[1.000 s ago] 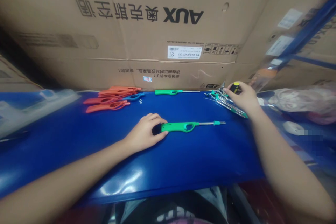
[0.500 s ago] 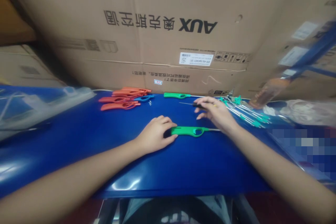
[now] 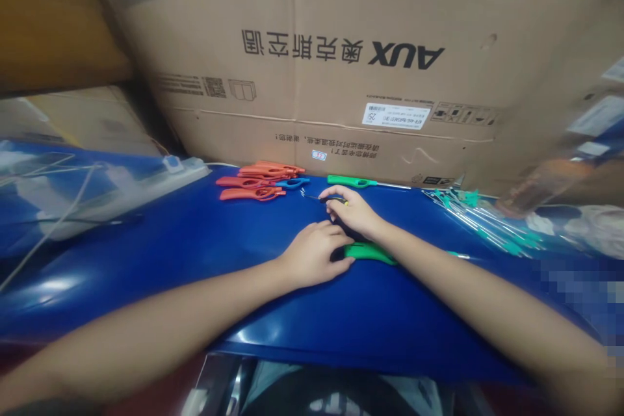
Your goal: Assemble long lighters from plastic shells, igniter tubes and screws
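On the blue table (image 3: 146,253) my left hand (image 3: 314,253) is closed on the black end of a green stick lighter (image 3: 370,251) that lies flat. My right forearm crosses over the lighter's middle and hides most of it. Just beyond, my right hand (image 3: 353,211) grips a small screwdriver (image 3: 326,198) with a black and yellow handle. Its thin shaft points left toward a few tiny screws (image 3: 303,192).
Several orange lighter shells and a blue one (image 3: 258,182) lie at the back, a second green lighter (image 3: 351,181) beside them. A pile of metal tubes with green tips (image 3: 482,221) sits on the right. A large cardboard box (image 3: 341,78) walls the back; plastic sheeting (image 3: 97,182) lies left.
My right hand has moved left from the pile of tubes with the screwdriver, crossing over the green lighter. My left hand has stayed on the lighter's end. The camera has turned left.
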Demonstrator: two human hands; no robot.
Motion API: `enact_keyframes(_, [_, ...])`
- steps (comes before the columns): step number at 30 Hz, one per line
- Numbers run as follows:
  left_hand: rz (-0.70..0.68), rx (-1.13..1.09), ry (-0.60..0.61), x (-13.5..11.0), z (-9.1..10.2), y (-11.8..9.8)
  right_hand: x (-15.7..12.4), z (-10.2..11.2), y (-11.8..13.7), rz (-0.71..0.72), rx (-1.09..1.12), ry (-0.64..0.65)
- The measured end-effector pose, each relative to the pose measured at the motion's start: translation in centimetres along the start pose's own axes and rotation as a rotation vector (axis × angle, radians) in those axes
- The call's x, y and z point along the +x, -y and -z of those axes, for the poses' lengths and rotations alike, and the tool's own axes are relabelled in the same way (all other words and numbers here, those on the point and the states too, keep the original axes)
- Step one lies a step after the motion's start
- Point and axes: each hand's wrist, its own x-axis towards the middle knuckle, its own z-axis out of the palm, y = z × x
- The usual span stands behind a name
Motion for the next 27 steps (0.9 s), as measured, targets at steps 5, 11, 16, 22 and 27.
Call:
enact_keyframes(5, [0.002,-0.001,-0.002,-0.1,-0.1,0.0,0.2,-0.1,-0.5,-0.005,0.052,-0.014])
enact_keyframes(11, [0.008,-0.004,0.002,-0.1,-0.1,0.0,0.2,0.0,-0.3,0.026,0.102,-0.031])
enact_keyframes(16, [0.002,0.0,0.002,0.0,0.0,0.1,0.3,0.2,-0.3,0.049,0.102,-0.043])
enact_keyframes(22, [0.004,-0.047,-0.012,0.0,-0.1,0.1,0.4,0.2,-0.7,0.07,0.12,-0.034])
enact_keyframes(27, [0.041,-0.07,-0.137,1.0,1.6,1.9,0.6,0.2,-0.8,0.114,0.14,-0.052])
